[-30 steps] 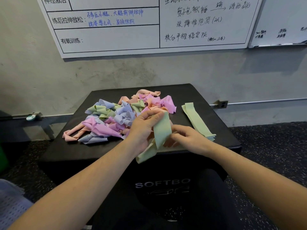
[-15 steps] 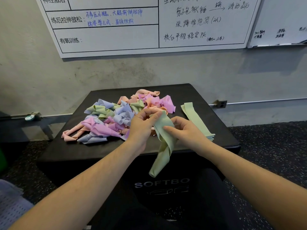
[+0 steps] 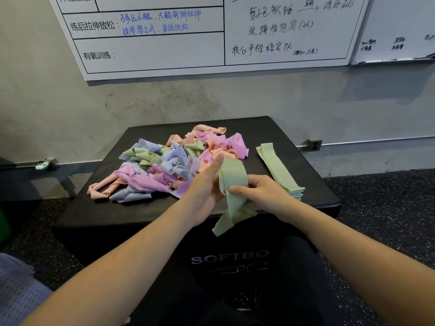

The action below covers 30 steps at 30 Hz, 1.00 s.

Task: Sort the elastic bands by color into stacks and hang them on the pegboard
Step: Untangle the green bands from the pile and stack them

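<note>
From the head camera, a person is standing over a black soft plyo box [image 3: 277,137] set against a grey wall, and everything here is placed relative to that box. The left hand [image 3: 204,184] is hovering over the box's near edge, fingers nearly straight and angled upward, with a green elastic band [image 3: 231,184] draped against its fingertips. The right hand [image 3: 263,196] is sitting just right of it, also over the near edge, thumb and fingers curling round the middle of the same band and pinching it. The band's lower end is hanging twisted, below the box's top edge and in front of its face.

On the box's top, left of centre, a tangled pile of bands [image 3: 169,165] in pink, peach, lilac-blue and green is lying unsorted. Along the box's right side a flat green stack [image 3: 279,170] is resting, its near end close to the front right corner. Above the box, on the wall, a whiteboard [image 3: 153,50] is hanging. No pegboard is showing.

The band is looking limp and still twisted; laid down so, it would likely sit crooked on the green stack. That stack's near end is also lying close to the box's edge, so a careless nudge could push bands off onto the floor.
</note>
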Each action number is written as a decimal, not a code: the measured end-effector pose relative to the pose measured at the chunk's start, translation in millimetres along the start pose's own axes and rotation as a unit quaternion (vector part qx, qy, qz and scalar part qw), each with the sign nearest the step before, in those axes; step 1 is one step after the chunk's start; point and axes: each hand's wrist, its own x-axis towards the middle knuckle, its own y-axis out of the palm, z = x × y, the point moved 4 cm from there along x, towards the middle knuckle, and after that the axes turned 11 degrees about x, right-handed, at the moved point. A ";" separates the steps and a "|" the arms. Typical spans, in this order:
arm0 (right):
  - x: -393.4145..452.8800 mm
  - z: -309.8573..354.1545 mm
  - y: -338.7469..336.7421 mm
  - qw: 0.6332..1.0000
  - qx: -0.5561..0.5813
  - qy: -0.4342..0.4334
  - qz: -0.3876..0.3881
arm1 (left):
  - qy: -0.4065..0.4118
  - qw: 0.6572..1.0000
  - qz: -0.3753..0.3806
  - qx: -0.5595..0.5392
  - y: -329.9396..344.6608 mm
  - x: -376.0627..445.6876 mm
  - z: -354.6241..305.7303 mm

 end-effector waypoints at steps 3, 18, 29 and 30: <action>-0.6 6.3 -1.7 1.000 0.018 -0.014 -0.014 | -0.054 0.998 0.033 0.003 4.1 -9.7 20.5; -1.8 -2.0 -0.4 0.997 0.065 -0.007 -0.051 | -0.046 0.999 -0.010 -0.002 2.2 -14.0 41.2; -19.1 -39.1 9.7 0.964 -0.179 -0.183 -0.076 | -0.026 0.975 -0.152 -0.158 -6.4 -0.3 23.9; -18.5 -43.7 11.4 0.969 -0.172 -0.166 -0.068 | -0.022 0.973 -0.154 -0.170 -5.4 0.1 22.6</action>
